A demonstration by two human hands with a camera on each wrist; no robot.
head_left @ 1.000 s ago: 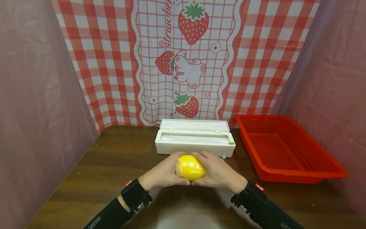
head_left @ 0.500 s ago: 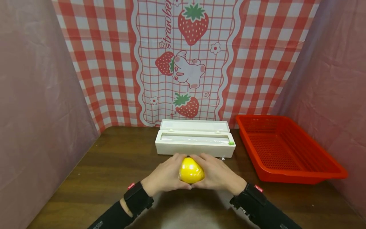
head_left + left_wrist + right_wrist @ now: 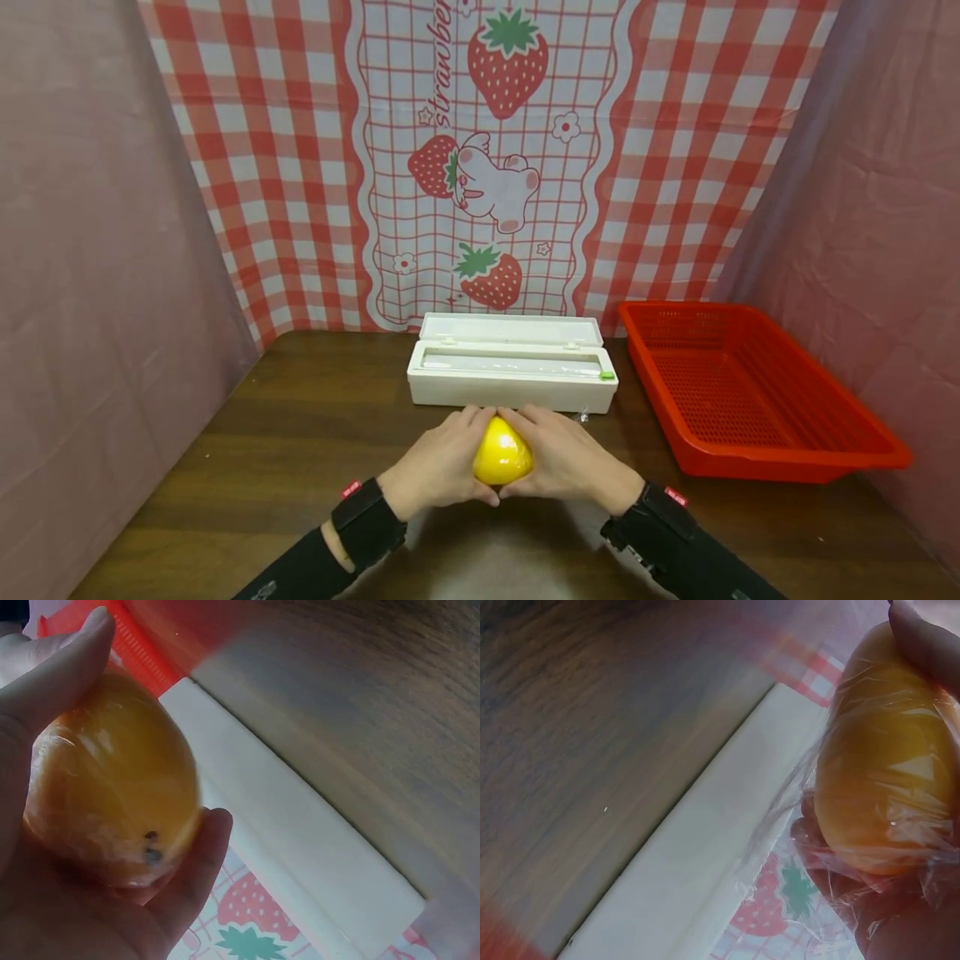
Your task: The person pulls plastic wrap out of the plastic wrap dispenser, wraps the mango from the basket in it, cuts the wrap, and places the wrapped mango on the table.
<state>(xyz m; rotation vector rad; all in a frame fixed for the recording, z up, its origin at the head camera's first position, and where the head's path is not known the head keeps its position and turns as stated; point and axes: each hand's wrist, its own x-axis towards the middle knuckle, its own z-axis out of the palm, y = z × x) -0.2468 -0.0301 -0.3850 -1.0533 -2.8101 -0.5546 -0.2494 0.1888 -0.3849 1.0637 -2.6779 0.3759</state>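
A smooth yellow fruit (image 3: 502, 452) is held between both hands above the table, in front of the white box. Clear cling film (image 3: 922, 825) covers it, with loose creased folds at its end in the right wrist view. My left hand (image 3: 442, 460) grips it from the left, thumb on the near side and fingers on the far side. From the right, my right hand (image 3: 566, 457) curls round it the same way. Small dark spots show on the fruit's skin in the left wrist view. The exact kind of fruit cannot be told.
Behind the hands stands a white cling film dispenser box (image 3: 510, 390), its lid raised, with a green slider at its right end. A red plastic basket (image 3: 787, 461) stands at the right. A checked strawberry cloth hangs behind the wooden table (image 3: 300, 433).
Both hands have come slightly lower and nearer with the fruit. The left hand has shifted right and closer round it, so less of the fruit shows. The box and basket stay put.
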